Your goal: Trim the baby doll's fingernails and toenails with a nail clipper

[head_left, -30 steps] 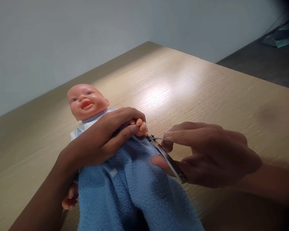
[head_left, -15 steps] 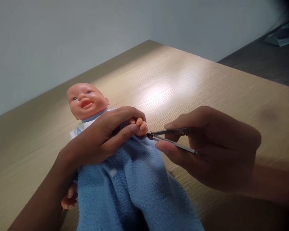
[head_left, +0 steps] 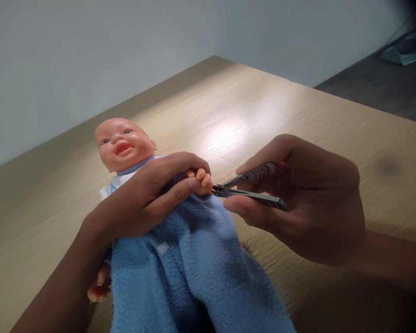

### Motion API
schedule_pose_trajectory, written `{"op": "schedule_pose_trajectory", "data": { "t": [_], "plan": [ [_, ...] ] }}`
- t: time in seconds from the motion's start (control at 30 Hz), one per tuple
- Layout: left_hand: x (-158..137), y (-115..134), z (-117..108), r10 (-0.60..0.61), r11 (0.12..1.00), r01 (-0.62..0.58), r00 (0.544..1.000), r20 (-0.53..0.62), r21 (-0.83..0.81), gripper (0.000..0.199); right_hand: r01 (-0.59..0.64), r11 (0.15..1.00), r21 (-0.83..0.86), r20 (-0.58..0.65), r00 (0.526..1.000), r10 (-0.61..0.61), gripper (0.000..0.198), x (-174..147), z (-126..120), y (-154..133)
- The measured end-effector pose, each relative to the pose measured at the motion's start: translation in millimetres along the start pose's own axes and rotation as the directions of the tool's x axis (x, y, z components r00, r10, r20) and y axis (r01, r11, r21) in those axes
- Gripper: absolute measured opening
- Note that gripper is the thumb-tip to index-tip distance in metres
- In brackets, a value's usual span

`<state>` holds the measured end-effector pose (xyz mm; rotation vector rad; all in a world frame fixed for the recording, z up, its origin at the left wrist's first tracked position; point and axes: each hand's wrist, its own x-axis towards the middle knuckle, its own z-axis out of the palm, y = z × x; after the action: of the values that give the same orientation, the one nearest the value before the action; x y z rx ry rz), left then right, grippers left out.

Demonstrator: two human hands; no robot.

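A baby doll (head_left: 208, 259) in a fuzzy blue outfit lies on its back, its head toward the far left. My left hand (head_left: 149, 194) reaches across its chest and is closed around one small doll hand (head_left: 203, 180), thumb and fingers on either side. My right hand (head_left: 308, 199) pinches a metal nail clipper (head_left: 253, 194) between thumb and forefinger, its lever spread away from the body. The jaw end of the clipper is at the doll's fingers; whether it touches them I cannot tell. The doll's other hand (head_left: 100, 283) hangs beside its hip, under my left forearm.
The doll lies on a light wooden table (head_left: 333, 134) with a bright glare patch beyond my hands. A pale wall (head_left: 107, 51) stands behind the table's far edge. Past the right edge is dark floor (head_left: 377, 88) with a pale greenish object (head_left: 404, 53) on it.
My right hand has risen slightly, and the gap between the clipper's lever and body has widened. My left hand and the doll have stayed almost still.
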<state>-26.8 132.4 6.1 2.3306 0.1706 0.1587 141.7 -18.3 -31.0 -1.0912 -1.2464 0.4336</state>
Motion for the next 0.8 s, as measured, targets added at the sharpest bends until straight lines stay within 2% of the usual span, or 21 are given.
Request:
{"op": "schedule_pose_trajectory", "data": {
  "t": [0.23,0.4,0.53,0.67,0.8],
  "plan": [
    [-1,0,-1,-0.005,1.000,0.005,1.000,0.008,-0.016,0.020,-0.052,0.998,0.045,0.078,0.996,0.048,0.031,4,-3,0],
    [0,0,0,-0.036,0.999,0.036,0.999,0.007,-0.038,0.022,-0.104,0.990,0.092,0.138,0.986,0.091,0.024,10,-4,-4],
    [-1,-1,0,-0.016,0.999,0.016,1.000,-0.012,-0.028,0.020,-0.063,0.997,0.048,0.089,0.994,0.059,0.020,10,-3,-5],
    [0,-1,0,0.009,1.000,-0.009,1.000,0.010,-0.009,0.018,-0.015,1.000,0.012,0.070,0.997,0.014,0.026,5,-2,-3],
    [0,-1,-1,0.027,1.000,-0.027,1.000,0.013,0.011,0.015,0.085,0.993,-0.079,-0.014,0.996,-0.087,0.030,-3,-1,-2]
  ]
}}
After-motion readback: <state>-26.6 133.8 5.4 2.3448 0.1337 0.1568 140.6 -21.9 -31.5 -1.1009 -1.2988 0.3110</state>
